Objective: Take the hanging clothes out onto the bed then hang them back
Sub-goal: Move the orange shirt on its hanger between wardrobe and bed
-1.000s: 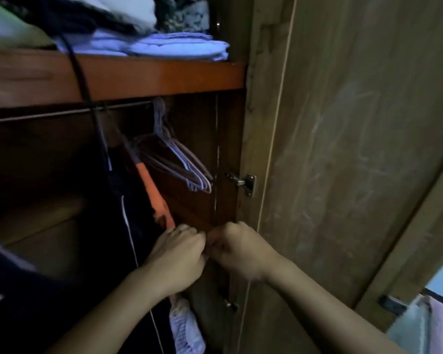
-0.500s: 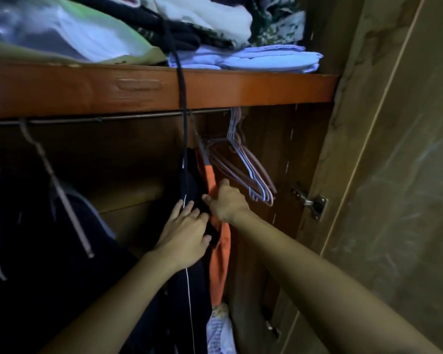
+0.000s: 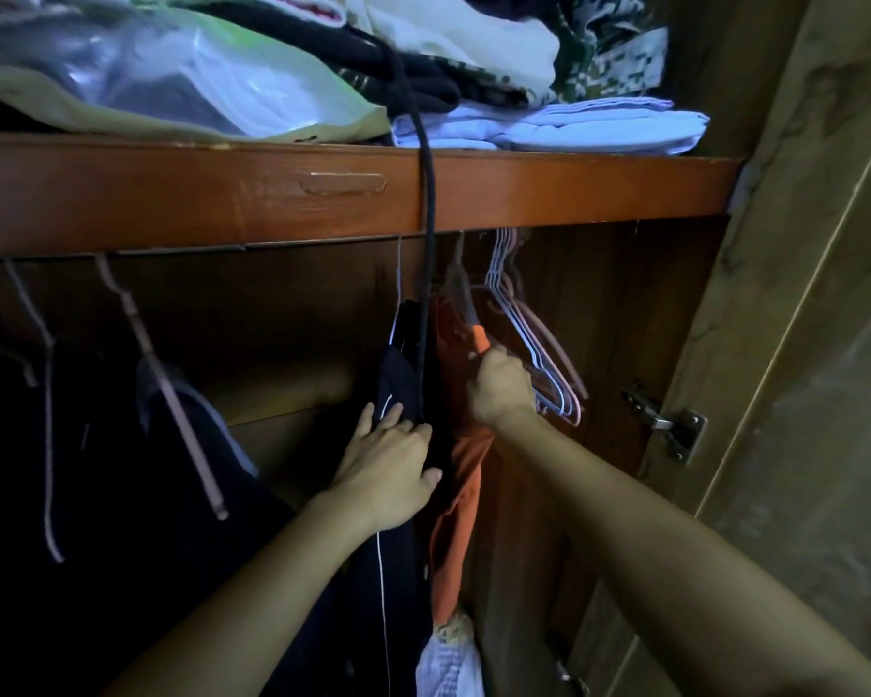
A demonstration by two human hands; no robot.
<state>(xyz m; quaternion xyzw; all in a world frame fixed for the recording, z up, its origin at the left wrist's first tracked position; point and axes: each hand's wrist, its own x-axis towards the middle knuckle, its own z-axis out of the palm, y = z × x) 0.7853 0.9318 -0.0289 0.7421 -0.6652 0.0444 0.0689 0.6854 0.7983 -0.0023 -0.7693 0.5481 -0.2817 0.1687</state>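
Inside a dark wooden wardrobe, an orange garment point(image 3: 456, 515) hangs on a hanger beside a black garment point(image 3: 398, 570) with a thin white stripe. My right hand point(image 3: 499, 389) is closed on the orange garment's shoulder, just under its hanger. My left hand point(image 3: 391, 467) lies flat against the black garment, fingers spread, pressing it leftward. Several empty pink and white wire hangers point(image 3: 539, 354) hang right of my right hand. More dark clothes point(image 3: 122, 495) hang at the left on hangers. The rail is mostly hidden behind the shelf edge.
A wooden shelf point(image 3: 323, 193) above carries folded clothes point(image 3: 549, 125) and a plastic bag point(image 3: 197, 78). A black strap point(image 3: 426, 218) dangles from it in front of the garments. The open wardrobe door point(image 3: 800, 344) with its hinge point(image 3: 667, 422) stands at the right.
Both hands rose from low near the door edge to the hanging garments. My right hand went up to the orange garment's shoulder. The view tilted up and left.
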